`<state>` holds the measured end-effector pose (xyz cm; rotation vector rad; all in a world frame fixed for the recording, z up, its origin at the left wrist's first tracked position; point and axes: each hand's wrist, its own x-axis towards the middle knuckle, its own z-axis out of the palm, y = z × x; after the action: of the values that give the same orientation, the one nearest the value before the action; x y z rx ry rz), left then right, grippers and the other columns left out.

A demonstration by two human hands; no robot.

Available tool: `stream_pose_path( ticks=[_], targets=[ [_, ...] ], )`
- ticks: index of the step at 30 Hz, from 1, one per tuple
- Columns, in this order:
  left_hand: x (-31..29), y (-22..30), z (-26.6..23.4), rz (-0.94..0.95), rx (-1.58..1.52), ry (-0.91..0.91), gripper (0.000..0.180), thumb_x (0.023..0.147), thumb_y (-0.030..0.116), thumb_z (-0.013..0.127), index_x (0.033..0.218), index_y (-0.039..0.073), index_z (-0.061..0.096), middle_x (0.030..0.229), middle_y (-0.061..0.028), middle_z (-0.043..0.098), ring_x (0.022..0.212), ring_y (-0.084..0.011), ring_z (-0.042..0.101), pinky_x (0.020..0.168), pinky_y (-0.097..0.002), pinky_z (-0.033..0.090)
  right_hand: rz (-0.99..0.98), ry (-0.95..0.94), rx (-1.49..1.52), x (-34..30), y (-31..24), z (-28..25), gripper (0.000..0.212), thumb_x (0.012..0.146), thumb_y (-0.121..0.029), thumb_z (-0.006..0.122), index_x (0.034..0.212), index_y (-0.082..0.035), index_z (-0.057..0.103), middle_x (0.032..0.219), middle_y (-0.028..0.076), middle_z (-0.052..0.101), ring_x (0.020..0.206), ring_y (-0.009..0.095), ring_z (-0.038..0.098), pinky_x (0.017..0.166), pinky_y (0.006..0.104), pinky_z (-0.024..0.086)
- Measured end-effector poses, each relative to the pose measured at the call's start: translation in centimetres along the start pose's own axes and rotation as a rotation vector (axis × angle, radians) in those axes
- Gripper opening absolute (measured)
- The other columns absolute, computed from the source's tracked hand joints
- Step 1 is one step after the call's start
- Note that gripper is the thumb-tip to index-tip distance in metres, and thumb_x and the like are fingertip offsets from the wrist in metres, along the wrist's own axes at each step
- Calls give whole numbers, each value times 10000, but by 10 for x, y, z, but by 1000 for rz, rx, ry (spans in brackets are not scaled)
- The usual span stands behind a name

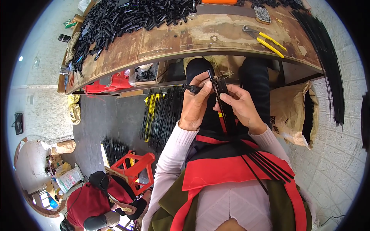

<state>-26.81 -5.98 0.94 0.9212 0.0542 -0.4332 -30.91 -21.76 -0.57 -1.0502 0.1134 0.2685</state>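
Observation:
My left hand (195, 104) pinches a small black tube piece (192, 89) at the top of a bundle of thin black rods (222, 96). My right hand (239, 106) grips that same bundle from the right, fingers wrapped around it. The rods run down over my lap, and their loose ends (266, 163) fan out across the red apron. Both hands are held in front of me, just below the edge of the wooden workbench (200, 36).
A heap of black tube pieces (127, 17) covers the bench's left part. Yellow-handled pliers (266, 40) lie on its right. Long black rods (327, 57) hang at the right, by a brown sack (289, 111). Another person (96, 200) sits near a red stool (137, 165) at lower left.

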Motion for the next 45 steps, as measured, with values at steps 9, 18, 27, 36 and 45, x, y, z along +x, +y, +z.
stream_pose_path(
  ticks=[9,18,27,36,45],
  targets=[
    [4,-4,-7,-88,-205,-112,403,935,136,634,1292,7,498,1097,-86,640,982,-153,606,851,-285,499,2,-15,33,-3,-6,1,230,934,-116,620,1106,33,588,892,78,649,769,169,652,752,298,546],
    [5,-10,-15,-127,-142,-75,394,939,220,640,1255,3,548,1114,-69,644,909,-116,592,793,-268,506,-21,-18,13,-5,0,3,234,933,-120,623,1112,26,586,932,83,651,792,177,655,767,301,547],
    [1,-2,-11,-189,-82,-199,386,968,279,589,1251,19,553,1199,-88,628,760,-93,526,616,-251,474,107,-155,182,3,-5,-8,282,951,-117,591,1188,27,544,979,91,647,834,177,649,793,322,555],
    [33,27,2,139,25,-150,495,946,365,594,1312,39,521,1342,-117,546,1314,-234,440,1063,-407,350,55,-140,42,-2,-7,-1,333,980,-103,533,1293,-5,477,965,74,586,865,148,598,844,399,565],
    [42,52,13,-288,397,-516,524,917,338,651,1305,0,549,1255,-123,588,1175,-180,538,992,-312,409,12,-140,41,-5,-8,-2,366,980,-101,527,1325,-5,449,955,85,583,853,166,602,846,421,561]
  ],
)
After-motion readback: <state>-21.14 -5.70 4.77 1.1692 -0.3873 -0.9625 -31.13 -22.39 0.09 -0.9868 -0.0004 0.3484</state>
